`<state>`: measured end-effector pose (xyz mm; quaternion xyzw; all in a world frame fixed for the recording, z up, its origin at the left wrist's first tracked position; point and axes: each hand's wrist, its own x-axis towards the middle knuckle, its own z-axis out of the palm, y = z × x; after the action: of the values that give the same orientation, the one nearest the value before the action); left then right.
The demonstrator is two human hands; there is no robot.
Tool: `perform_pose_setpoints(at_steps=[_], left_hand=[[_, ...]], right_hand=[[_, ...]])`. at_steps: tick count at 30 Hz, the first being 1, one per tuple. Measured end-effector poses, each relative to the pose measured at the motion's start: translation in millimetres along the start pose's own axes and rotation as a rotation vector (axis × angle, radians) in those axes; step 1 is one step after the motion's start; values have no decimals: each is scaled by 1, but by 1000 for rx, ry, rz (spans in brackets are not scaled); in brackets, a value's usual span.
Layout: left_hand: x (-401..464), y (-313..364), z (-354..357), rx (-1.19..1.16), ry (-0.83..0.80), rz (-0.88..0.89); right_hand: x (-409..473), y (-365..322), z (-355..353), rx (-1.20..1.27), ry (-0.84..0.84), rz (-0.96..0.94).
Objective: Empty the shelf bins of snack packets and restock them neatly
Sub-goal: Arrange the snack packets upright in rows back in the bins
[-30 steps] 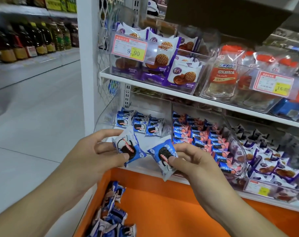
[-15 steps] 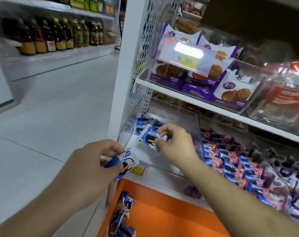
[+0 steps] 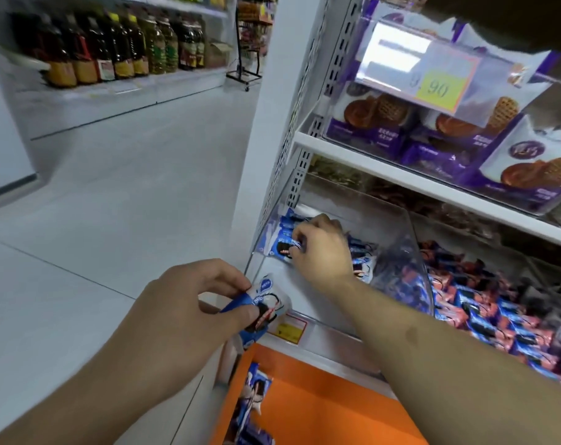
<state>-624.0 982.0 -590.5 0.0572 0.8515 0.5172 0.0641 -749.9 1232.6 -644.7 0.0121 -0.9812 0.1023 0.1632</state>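
**Both hands on blue snack packets at the clear shelf bin**

The right hand (image 3: 321, 252) reaches forward, arm stretched out over the front lip of the clear bin (image 3: 398, 232) on the lower shelf, knuckles up and fingers (image 3: 300, 234) curled to pinch a blue and white cookie packet (image 3: 280, 244) at the bin's far left corner. That packet lies against the other blue packets (image 3: 359, 252) at the back of the bin; whether it rests on the bin floor cannot be told.

The left hand (image 3: 189, 309) is held lower and nearer, just in front of the bin's left front corner, wrist bent inward. Its thumb and fingers grip a second blue packet (image 3: 263, 306), crumpled at one end, showing a dark round cookie and a blue oval logo too blurred to read.

To the right, a neighbouring bin holds rows of blue and pink packets (image 3: 484, 303). More blue packets (image 3: 252, 399) lie in the orange tray (image 3: 321, 412) below. A small yellow tag (image 3: 289, 329) sits on the bin's front, its print unreadable. On the shelf above, purple waffle-cookie packs (image 3: 529, 165) stand behind a price label (image 3: 433, 81) reading ".90" on yellow. Dark bottles (image 3: 112, 49) line a far shelf across the aisle.
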Motion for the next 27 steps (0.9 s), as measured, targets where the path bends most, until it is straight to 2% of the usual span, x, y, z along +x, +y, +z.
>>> perform_pose_setpoints(at_steps=[3, 5, 7, 8, 10, 12, 14, 16, 20, 23, 27], left_hand=[[1, -1, 1, -40, -6, -3], [2, -1, 2, -46, -12, 4], [2, -1, 3, -49, -10, 5], [2, -1, 3, -50, -8, 6], [3, 0, 5, -64, 0, 9], [4, 1, 8, -107, 1, 4], [3, 6, 11, -135, 7, 10], [2, 12, 15, -129, -5, 31], [-3, 20, 23, -127, -18, 73], [-7, 19, 25, 74, -14, 154], [-10, 11, 25, 372, -133, 298]], right_hand=[[-3, -2, -5, -51, -64, 2], [-8, -5, -16, 31, -48, 12], [-18, -12, -37, 266, -20, 23], [-26, -17, -53, 456, -59, 40], [-49, -30, -87, 831, -217, 18], [-76, -38, -117, 958, -362, -43], [-96, -41, -133, 875, -411, -91], [-106, -40, -137, 741, -373, -118], [-111, -29, -138, 631, -339, -115], [-103, -17, -135, 508, -280, -93], [-72, 10, -122, 250, -184, 28]])
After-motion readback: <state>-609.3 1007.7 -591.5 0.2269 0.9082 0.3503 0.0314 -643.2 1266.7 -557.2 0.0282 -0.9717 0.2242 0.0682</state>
